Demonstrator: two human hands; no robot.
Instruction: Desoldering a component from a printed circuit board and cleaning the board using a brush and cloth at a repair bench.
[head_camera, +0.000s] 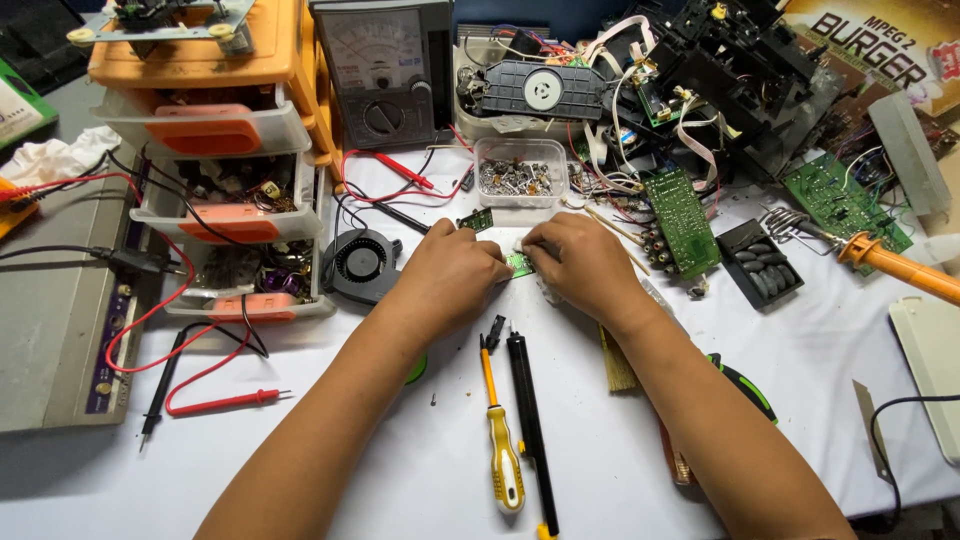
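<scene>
My left hand (455, 275) and my right hand (580, 262) meet at the middle of the white work surface, both pinching a small green circuit board (519, 265) that shows between the fingertips. Another small green board (477, 220) lies just beyond my left hand. Close to me, below the hands, lie a yellow-handled screwdriver (503, 450) and a black rod-shaped tool (530, 420). A wooden-handled brush (617, 360) is partly hidden under my right forearm.
An orange-and-clear drawer unit (215, 140) stands at left, an analog multimeter (385, 75) behind, with red and black probes (210, 400). A black fan (362, 262), a clear tub of screws (518, 175), a long green board (680, 220), dismantled electronics and an orange soldering iron (900, 265) crowd the back and right.
</scene>
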